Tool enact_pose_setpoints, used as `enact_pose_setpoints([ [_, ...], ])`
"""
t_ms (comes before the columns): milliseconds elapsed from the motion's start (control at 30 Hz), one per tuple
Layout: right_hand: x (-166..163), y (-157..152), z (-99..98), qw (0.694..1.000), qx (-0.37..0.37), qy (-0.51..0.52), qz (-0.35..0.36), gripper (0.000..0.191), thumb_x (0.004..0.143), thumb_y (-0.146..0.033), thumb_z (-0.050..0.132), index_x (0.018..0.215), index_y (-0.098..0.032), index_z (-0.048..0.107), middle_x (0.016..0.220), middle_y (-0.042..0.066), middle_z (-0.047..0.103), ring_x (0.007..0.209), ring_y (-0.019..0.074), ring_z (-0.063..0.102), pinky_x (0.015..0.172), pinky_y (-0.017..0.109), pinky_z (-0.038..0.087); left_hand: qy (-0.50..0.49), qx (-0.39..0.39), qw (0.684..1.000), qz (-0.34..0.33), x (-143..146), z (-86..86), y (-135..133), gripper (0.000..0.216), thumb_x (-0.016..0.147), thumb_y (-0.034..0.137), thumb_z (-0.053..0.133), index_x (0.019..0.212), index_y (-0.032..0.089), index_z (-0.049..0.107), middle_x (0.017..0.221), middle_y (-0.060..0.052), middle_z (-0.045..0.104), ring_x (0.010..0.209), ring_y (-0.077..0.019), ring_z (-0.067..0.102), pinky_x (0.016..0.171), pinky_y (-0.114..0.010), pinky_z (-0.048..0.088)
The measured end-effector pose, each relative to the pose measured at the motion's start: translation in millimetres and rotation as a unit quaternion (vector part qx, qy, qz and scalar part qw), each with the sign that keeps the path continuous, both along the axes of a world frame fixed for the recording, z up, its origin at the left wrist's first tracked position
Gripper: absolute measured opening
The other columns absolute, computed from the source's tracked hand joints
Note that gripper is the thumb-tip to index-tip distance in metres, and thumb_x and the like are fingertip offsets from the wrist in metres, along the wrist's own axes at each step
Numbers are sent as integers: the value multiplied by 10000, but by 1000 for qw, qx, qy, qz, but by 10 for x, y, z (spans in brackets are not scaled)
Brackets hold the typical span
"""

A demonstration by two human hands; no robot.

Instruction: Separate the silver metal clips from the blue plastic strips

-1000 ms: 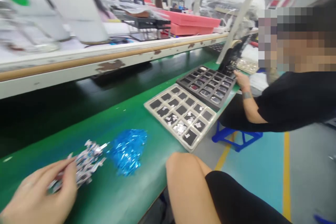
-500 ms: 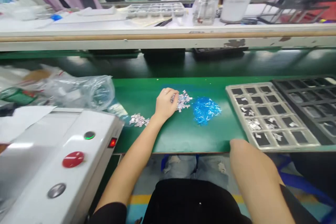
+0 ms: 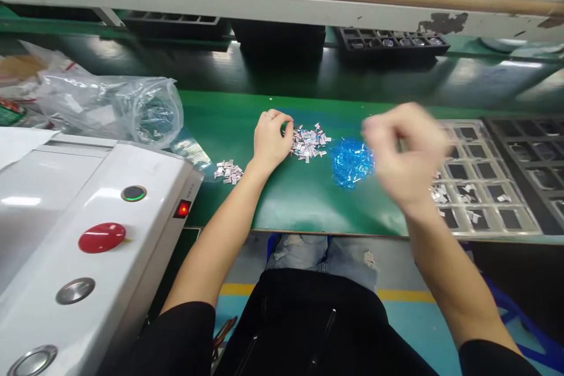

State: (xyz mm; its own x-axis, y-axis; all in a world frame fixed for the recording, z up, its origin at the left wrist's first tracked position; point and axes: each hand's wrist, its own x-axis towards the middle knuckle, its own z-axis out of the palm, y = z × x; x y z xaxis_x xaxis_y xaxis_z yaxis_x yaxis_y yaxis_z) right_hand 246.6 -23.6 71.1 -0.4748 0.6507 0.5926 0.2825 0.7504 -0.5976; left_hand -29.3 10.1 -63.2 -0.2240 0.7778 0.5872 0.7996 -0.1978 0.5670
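Pale pieces [image 3: 311, 142] lie heaped at the left hand [image 3: 273, 138], its fingers curled narrow, any hold unclear. Picking seems underway; another pick calls for a fine pinch. Outward: blue scraps [image 3: 350, 164], the blurred right hand [image 3: 408, 155], grip untellable, then a celled tray [image 3: 531, 224].

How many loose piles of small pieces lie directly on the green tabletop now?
3: a larger whitish pile beside the left hand, a smaller whitish pile farther left, and a blue pile just left of the right hand. Others may be hidden.
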Motion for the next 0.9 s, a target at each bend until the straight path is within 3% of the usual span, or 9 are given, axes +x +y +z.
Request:
enact_pose_setpoints([
  [67, -160, 61, -278, 994, 27, -96, -36, 242, 1174, -282, 637, 1019, -230, 817, 1052, 114, 798, 944, 277, 678, 916, 459, 572, 13, 5, 1000, -6, 13, 20, -28, 154, 1080, 252, 645, 1049, 262, 795, 1184, -111, 796, 1169, -342, 708, 1040, -507, 628],
  [200, -470, 139, -718, 956, 24, -291, -18, 130, 1078, -212, 758, 1176, -172, 832, 1199, 158, 794, 1130, 354, 696, 987, 495, 578, 33, 13, 999, -22, 19, 99, -94, 168, 1102, 256, 632, 1104, 256, 800, 1203, -100, 799, 1172, -325, 714, 1024, -476, 637],
  [300, -534, 139, -823, 942, 49, -331, -20, 218, 1073, -281, 828, 1247, -150, 839, 1256, 174, 789, 1173, 385, 680, 981, 522, 567, 32, 20, 999, -23, -6, 146, -120, 166, 1113, 253, 631, 1119, 253, 797, 1213, -94, 798, 1184, -315, 721, 1045, -465, 633],
  [433, -520, 124, -851, 938, 89, -335, -15, 238, 1191, -231, 616, 1194, -185, 850, 1223, 155, 820, 1191, 378, 676, 973, 533, 535, 25, 21, 999, -25, -25, 177, -128, 169, 1122, 253, 626, 1123, 244, 795, 1232, -93, 799, 1184, -304, 742, 1077, -470, 631],
  [567, -493, 180, -849, 960, 68, -272, -26, 320, 1210, -236, 526, 1095, -225, 825, 1169, 150, 822, 1156, 379, 691, 961, 556, 548, -3, 17, 998, -53, 12, 281, -192, 157, 1116, 293, 658, 1123, 249, 809, 1208, -77, 815, 1148, -280, 770, 1050, -447, 657],
  [700, -374, 305, -809, 994, -21, -105, -31, 176, 1152, -270, 618, 1092, -268, 784, 1162, 110, 802, 1076, 324, 715, 962, 520, 600, -95, -29, 975, -198, 133, 460, -317, 220, 1111, 486, 767, 1127, 278, 837, 1150, -51, 836, 1062, -244, 813, 906, -378, 690],
  [800, -285, 366, -811, 995, -93, 6, -17, 116, 1097, -325, 703, 1058, -260, 791, 1069, 58, 802, 935, 257, 714, 864, 440, 609, -153, -73, 948, -270, 264, 515, -377, 346, 1041, 621, 875, 1103, 282, 841, 1082, -43, 842, 970, -228, 835, 845, -358, 707],
  [900, -272, 370, -827, 983, -168, 77, 5, 158, 1072, -374, 749, 1034, -233, 810, 1021, 43, 813, 910, 232, 739, 838, 405, 625, -198, -84, 938, -274, 357, 481, -381, 450, 996, 705, 914, 1081, 272, 827, 1011, -31, 834, 867, -207, 839, 795, -344, 731],
])
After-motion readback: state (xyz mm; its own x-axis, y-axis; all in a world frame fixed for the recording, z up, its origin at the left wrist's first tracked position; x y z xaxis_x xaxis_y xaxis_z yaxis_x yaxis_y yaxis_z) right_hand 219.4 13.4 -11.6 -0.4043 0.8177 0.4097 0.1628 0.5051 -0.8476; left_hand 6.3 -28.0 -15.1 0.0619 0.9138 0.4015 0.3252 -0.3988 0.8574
